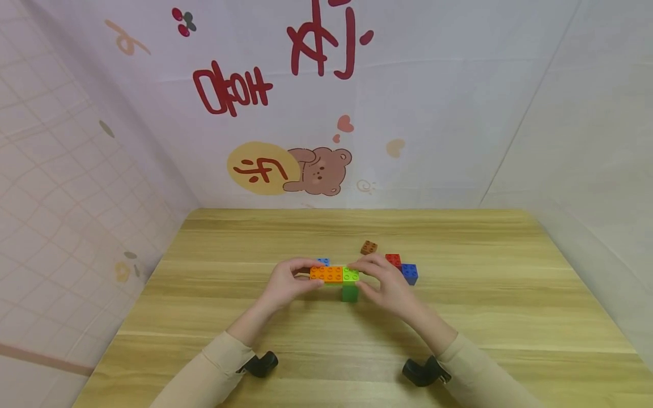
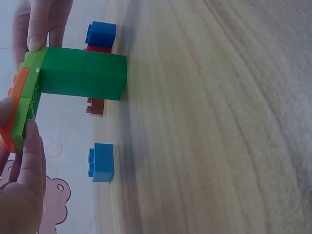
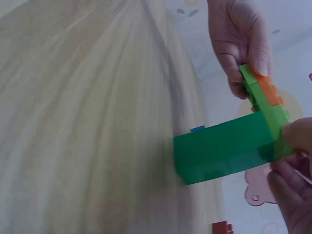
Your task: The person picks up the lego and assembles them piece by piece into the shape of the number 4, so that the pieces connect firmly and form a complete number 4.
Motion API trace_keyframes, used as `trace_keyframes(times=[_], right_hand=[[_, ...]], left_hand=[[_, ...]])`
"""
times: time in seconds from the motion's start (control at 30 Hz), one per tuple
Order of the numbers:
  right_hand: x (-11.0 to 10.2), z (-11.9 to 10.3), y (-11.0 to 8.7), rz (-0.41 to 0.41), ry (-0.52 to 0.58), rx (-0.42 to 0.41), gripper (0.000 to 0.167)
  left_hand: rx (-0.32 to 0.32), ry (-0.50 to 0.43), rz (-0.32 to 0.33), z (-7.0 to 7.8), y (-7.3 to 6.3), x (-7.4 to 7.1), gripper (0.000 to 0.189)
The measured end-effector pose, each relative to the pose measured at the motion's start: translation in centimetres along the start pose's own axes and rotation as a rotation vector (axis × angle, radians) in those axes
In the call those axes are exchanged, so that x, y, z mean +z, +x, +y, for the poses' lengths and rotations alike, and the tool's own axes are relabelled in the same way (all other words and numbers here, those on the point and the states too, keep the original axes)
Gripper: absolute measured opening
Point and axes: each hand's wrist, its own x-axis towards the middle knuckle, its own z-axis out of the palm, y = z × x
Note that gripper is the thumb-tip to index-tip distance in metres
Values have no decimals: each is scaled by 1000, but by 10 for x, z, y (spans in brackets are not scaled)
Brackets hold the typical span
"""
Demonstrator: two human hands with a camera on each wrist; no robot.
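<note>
Two dark green bricks [image 2: 83, 73] are stacked as a tower on the wooden table. Across its top lies a light green layer [image 1: 350, 274], which juts out to the left. An orange brick [image 1: 326, 274] sits on that overhanging part, its studs facing up. My left hand [image 1: 283, 282] pinches the orange brick's left end between thumb and fingers, with a light green brick [image 2: 21, 117] just beneath it. With thumb and fingers, my right hand [image 1: 386, 281] pinches the light green layer above the tower. The fingers partly hide its right end.
Behind the left hand stands a light blue brick [image 2: 103, 163]. A brown brick [image 1: 369, 247] lies farther back, and a red brick [image 1: 393, 260] and dark blue brick [image 1: 410, 273] sit beside the right hand. A printed cloth wall [image 1: 433, 102] rises behind the table [image 1: 510, 317].
</note>
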Motion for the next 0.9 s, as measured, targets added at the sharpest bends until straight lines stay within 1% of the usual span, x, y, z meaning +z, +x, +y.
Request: trace_keyframes(times=[0.2, 0.43, 0.53, 0.73, 0.83, 0.9], right_hand=[[2, 4, -2, 20, 31, -6, 39], [4, 8, -7, 44, 65, 51, 40], [1, 10, -10, 67, 54, 49, 42], [-10, 27, -21, 150, 58, -24, 46], [-20, 37, -28, 187, 50, -10, 49], [-28, 43, -31, 190, 26, 20, 50]], left_hand=[[8, -6, -3, -1, 0, 0, 34], [2, 1, -5, -1, 2, 1, 33], [5, 9, -3, -1, 4, 3, 33], [-7, 1, 0, 0, 6, 5, 36], [-7, -10, -8, 0, 6, 6, 37], [-4, -9, -9, 0, 7, 6, 37]])
